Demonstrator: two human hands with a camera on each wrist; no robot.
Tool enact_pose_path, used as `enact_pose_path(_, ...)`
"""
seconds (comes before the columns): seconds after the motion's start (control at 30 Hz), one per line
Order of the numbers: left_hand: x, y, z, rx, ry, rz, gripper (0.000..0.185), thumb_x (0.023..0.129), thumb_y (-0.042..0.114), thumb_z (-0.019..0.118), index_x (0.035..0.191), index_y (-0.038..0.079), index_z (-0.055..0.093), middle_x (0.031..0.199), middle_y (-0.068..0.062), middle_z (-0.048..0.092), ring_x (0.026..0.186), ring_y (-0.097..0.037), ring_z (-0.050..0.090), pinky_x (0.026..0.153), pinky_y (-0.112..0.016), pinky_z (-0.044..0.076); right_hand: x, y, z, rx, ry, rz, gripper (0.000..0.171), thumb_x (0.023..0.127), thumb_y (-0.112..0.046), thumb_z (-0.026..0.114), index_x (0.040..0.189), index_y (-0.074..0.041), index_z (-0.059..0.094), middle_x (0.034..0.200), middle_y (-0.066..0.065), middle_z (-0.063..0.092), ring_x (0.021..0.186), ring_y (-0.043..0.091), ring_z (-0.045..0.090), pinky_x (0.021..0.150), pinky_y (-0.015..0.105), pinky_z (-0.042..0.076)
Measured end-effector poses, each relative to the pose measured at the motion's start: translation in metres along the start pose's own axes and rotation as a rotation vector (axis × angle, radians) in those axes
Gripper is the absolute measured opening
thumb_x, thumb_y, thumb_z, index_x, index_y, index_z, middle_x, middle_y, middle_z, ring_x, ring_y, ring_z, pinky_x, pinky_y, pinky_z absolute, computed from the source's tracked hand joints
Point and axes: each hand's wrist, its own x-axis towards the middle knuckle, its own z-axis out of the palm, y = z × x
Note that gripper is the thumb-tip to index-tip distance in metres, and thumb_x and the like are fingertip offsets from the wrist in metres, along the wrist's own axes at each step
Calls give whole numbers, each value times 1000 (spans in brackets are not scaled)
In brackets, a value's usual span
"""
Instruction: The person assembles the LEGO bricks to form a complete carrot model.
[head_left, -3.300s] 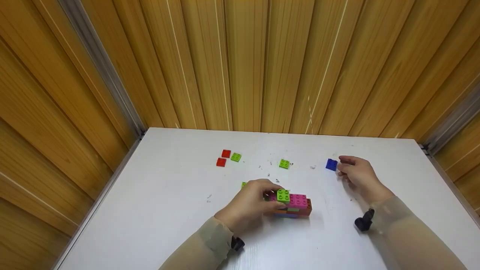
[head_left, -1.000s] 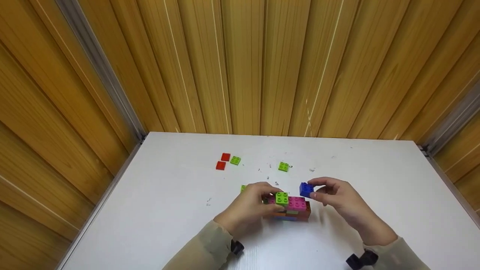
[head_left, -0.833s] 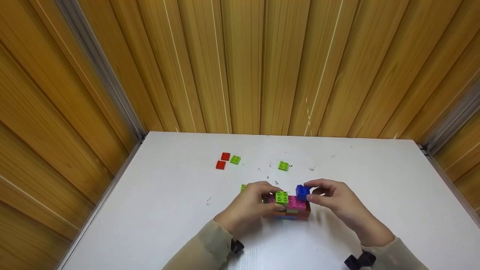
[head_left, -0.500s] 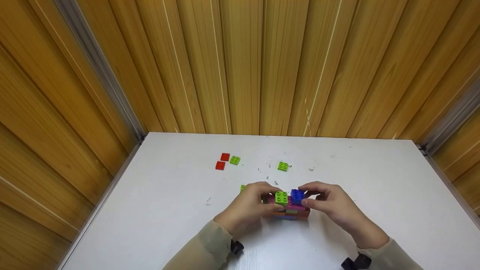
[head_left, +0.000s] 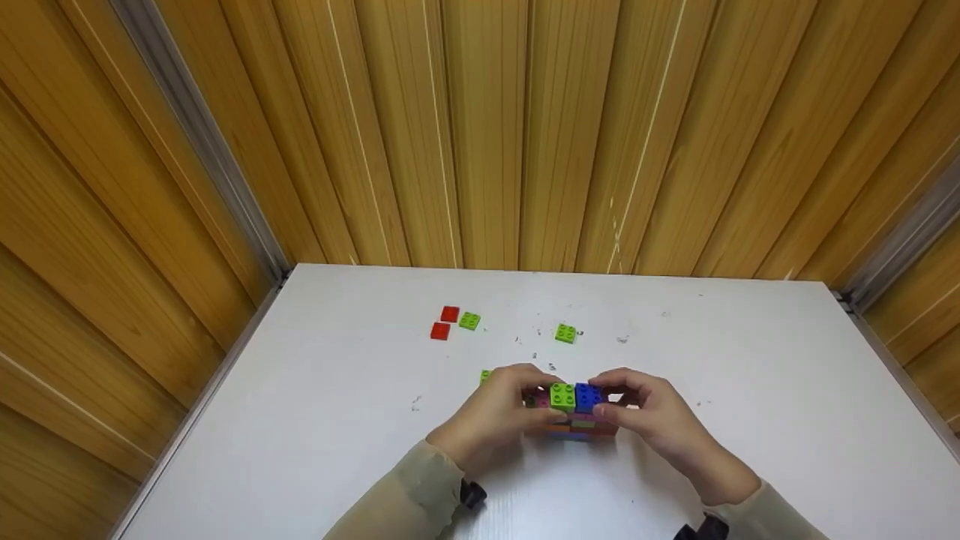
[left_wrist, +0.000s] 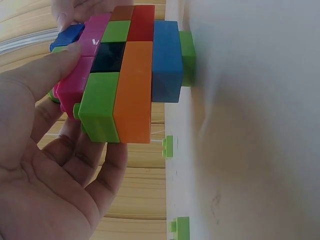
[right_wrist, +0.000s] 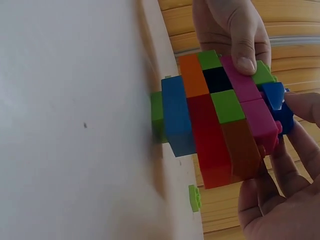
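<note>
Steadying the multicoloured stack of plastic bricks (head_left: 574,420) at mid-desk, the left hand (head_left: 499,416) clasps its left end; the right hand (head_left: 652,416) pinches a small blue brick (head_left: 587,397) onto its top, seemingly seated. Left of the stack, red and green bricks (head_left: 454,322) lie unused.

The block stack (head_left: 574,416) stands on the table (head_left: 315,450) between the left hand (head_left: 495,416) and the right hand (head_left: 660,424). The held brick (head_left: 587,397) sits on top of the stack, against the right hand's fingertips. Four loose bricks (head_left: 565,334) lie beyond both hands.
</note>
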Motion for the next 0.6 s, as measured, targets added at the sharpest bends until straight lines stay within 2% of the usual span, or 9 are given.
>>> enact_pose_path(0.27, 1, 0, 1, 3, -2, -22, 33, 96, 22, 93, 127, 30, 86, 117, 16, 77, 106, -2, 69, 98, -24, 60, -1, 8, 15, 95, 37, 41, 39, 107, -11, 77, 140, 5, 63, 133, 7, 70, 118, 12, 70, 102, 20, 58)
enact_pose_path(0.47, 0, 0, 0, 0, -3, -28, 33, 96, 22, 93, 127, 32, 86, 117, 16, 77, 107, -3, 68, 100, -25, 60, -2, 9, 23, 87, 61, -13, 35, 107, -8, 76, 137, 5, 63, 131, 8, 68, 115, 12, 69, 98, 20, 59)
enact_pose_path(0.6, 0, -1, -1, 1, -6, -7, 31, 98, 21, 91, 127, 30, 86, 116, 15, 76, 105, -4, 68, 99, -25, 59, -2, 9, 25, 72, 51, -60, 32, 107, -6, 75, 135, 4, 63, 129, 7, 68, 111, 11, 68, 95, 20, 59)
